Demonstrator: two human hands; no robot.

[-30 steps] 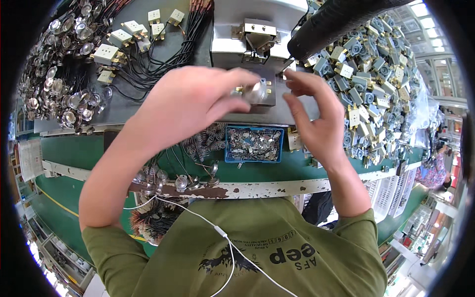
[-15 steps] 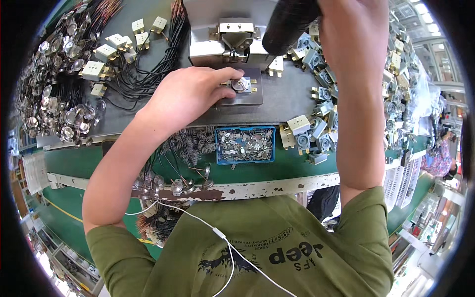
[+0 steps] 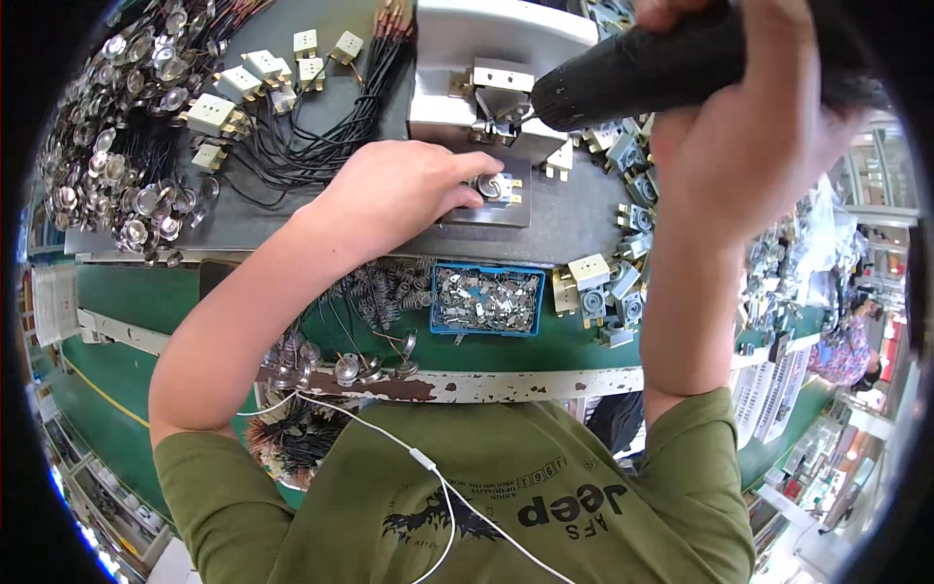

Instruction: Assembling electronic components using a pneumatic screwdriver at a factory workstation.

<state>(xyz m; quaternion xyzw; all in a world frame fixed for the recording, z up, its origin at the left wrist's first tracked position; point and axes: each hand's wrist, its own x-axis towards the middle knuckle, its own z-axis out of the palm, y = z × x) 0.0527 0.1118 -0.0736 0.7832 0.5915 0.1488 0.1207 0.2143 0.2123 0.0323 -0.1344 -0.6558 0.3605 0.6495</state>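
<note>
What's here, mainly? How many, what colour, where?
Tool: one, black, upper right
Metal stand: one, silver, back
Steel block: one, grey, upper centre
Round piece: one, silver, on block
Metal discs: many, silver, left
Wires: many, black, left
Plugs: several, cream, left
Square parts: many, cream and grey, right
Tray: one, blue, centre
Metal bits: many, silver, in tray
Springs: many, grey, beside tray
Left hand: one, bare, on round piece
Right hand: one, bare, around tool

Bench (image 3: 506, 386): white paint chipped along the front edge. Wire bundle (image 3: 297, 438) below it, left of centre. Yellow line (image 3: 107, 394) on green floor (image 3: 117, 366) off front-left corner. Clear plastic (image 3: 827, 226) at right edge, white crates (image 3: 771, 399) below front-right corner, person in patterned top (image 3: 843, 352) beyond.
</note>
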